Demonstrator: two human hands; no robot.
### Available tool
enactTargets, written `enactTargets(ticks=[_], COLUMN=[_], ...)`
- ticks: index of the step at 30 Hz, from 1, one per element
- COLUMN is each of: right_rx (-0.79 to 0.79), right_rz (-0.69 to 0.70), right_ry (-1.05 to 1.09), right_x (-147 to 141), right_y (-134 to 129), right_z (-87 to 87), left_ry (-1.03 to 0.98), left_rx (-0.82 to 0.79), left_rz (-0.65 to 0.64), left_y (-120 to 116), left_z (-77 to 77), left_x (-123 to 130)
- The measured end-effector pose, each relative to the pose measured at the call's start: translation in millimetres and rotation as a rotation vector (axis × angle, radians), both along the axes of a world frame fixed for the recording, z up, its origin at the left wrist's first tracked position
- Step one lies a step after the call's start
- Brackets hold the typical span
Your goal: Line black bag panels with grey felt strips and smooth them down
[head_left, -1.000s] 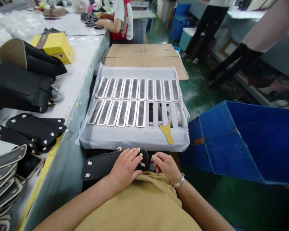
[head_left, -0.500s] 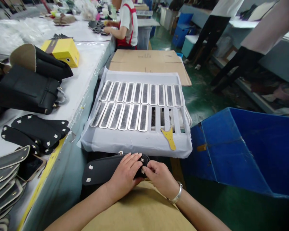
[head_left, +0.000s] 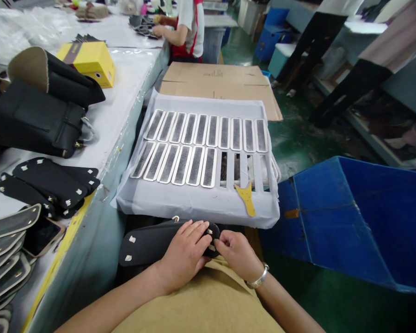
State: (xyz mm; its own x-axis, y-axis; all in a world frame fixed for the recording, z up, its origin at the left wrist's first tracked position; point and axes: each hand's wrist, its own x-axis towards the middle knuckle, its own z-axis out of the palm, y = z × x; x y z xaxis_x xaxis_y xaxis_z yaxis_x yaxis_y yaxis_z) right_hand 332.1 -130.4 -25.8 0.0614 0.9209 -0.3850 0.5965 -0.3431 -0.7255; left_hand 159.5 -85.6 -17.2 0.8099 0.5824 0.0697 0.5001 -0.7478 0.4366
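A long black panel with rounded ends [head_left: 147, 245] lies across my lap, below the white cloth-covered frame. Small whitish tabs mark both its ends, and a small metal fitting [head_left: 175, 219] shows at its far edge. My left hand [head_left: 187, 252] holds the panel near its right end, fingers laid over the top and thumb along the near edge. At that right end my right hand [head_left: 236, 253] is closed in a pinch, its fingertips at the panel's rim beside a tab. What is between those fingertips, if anything, is too small to make out.
Ahead, a cloth-covered frame [head_left: 180, 196] carries rows of grey strips with white borders and a yellow piece [head_left: 246, 199]. The left table holds black bags [head_left: 31, 118], black panels [head_left: 50, 180] and a yellow box [head_left: 86, 60]. A blue bin [head_left: 308, 222] stands right; people work beyond.
My right hand has shifted slightly right, its pinched fingers now at the rim of the panel's end. My left hand stays on the panel. The view has tilted a little.
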Motion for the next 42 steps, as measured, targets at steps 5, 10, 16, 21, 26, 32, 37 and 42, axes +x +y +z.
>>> enactTargets(ticks=[5, 10, 16, 21, 26, 32, 37, 42], right_rx=[-0.003, 0.016, 0.082, -0.04, -0.062, 0.059, -0.007, 0.209], right_rz=[-0.007, 0.0, -0.027, -0.251, -0.279, -0.064, 0.072, 0.14], right_ry=[0.008, -0.156, -0.257, 0.188, 0.404, -0.021, -0.143, -0.364], right_x=[0.8, -4.5, 2.1, 23.4, 19.4, 4.6, 2.0, 2.5], right_y=[-0.2, -3.6, -7.5, -14.6, -21.1, -15.9, -11.1, 6.2], right_z=[-3.6, 5.2, 1.7, -16.1, -14.2, -7.3, -4.2, 3.7], left_ry=[0.024, 0.03, 0.04, 0.02, 0.027, 0.026, 0.029, -0.197], left_rx=[-0.007, -0.002, 0.022, 0.022, 0.025, 0.043, 0.043, 0.036], left_rz=[0.005, 0.001, 0.009, 0.027, 0.033, 0.048, 0.024, 0.209], left_y=[1.1, 2.0, 0.2, -4.0, -6.8, -9.9, -14.1, -15.9], left_z=[0.9, -3.0, -4.6, -6.2, -4.4, -7.0, -1.2, 10.3], left_x=[1.0, 0.3, -2.1, -3.6, -3.0, -2.9, -8.2, -62.1])
